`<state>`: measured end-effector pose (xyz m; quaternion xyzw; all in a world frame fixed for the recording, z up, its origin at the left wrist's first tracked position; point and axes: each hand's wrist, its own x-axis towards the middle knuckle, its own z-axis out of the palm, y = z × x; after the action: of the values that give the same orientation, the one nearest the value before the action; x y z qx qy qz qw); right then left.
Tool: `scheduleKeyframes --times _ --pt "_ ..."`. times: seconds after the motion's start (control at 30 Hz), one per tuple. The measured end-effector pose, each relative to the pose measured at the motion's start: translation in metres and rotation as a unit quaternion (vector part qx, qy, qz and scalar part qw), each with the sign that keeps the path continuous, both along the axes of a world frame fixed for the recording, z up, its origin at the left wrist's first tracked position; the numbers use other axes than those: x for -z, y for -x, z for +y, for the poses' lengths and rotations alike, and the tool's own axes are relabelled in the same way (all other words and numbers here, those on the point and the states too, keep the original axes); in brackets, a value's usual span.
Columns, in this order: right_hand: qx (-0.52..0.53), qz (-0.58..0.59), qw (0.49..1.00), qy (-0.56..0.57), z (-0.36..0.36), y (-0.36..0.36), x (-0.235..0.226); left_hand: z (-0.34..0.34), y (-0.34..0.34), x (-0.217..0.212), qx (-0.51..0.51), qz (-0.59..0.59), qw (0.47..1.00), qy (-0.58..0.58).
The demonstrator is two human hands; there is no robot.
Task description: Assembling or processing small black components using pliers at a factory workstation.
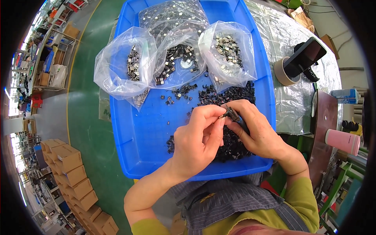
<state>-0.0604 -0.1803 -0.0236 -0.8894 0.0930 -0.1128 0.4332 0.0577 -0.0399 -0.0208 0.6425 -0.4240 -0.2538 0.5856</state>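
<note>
My left hand (pixel 197 143) pinches a small black part (pixel 223 116) between thumb and fingertips, above the blue tray. Meeting it from the right, my right hand (pixel 256 127) is closed around a small hand tool with a dark blue handle (pixel 243 126). The tool's dark head touches or nearly touches the part; its exact kind is partly hidden by my fingers. Beneath both hands lies a heap of small black plastic pieces (pixel 231 150) in the blue tray (pixel 141 145).
Open clear bags (pixel 105 70) of small metal and black parts stand at the tray's far end. Right of it, a phone (pixel 304 57) leans on a tape roll (pixel 280 72) over foil sheeting (pixel 290 113). A pink cup (pixel 341 141) is farther right; cardboard boxes (pixel 72 174) are stacked left.
</note>
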Motion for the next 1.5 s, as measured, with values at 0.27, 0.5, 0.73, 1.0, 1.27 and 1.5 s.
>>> scheduleKeyframes --times 0.27,0.5,0.73,1.0,1.27,1.5 --pt "0.005 0.001 1.0 -0.024 0.0005 -0.0007 0.0023 -0.0028 0.0014 0.0016 -0.011 0.042 0.999 -0.004" --pt "0.0 0.005 1.0 -0.018 0.0006 -0.0004 0.0016 -0.0027 -0.0005 -0.0017 0.012 0.059 0.998 -0.022" --pt "0.006 0.007 1.0 -0.025 0.0007 -0.0002 0.0004 -0.0046 -0.0006 -0.0045 0.016 0.134 0.99 -0.028" --pt "0.002 0.021 0.999 -0.048 0.0013 0.0006 -0.0001 -0.0051 -0.0018 -0.0026 0.018 0.19 0.982 -0.017" --pt "0.005 0.018 0.999 -0.04 0.0008 0.0011 0.0023 -0.0073 -0.0017 -0.0016 0.011 0.176 0.984 -0.012" --pt "0.014 0.034 0.999 -0.026 0.0007 0.0023 0.003 -0.0079 -0.0046 -0.0035 0.028 0.184 0.982 -0.03"
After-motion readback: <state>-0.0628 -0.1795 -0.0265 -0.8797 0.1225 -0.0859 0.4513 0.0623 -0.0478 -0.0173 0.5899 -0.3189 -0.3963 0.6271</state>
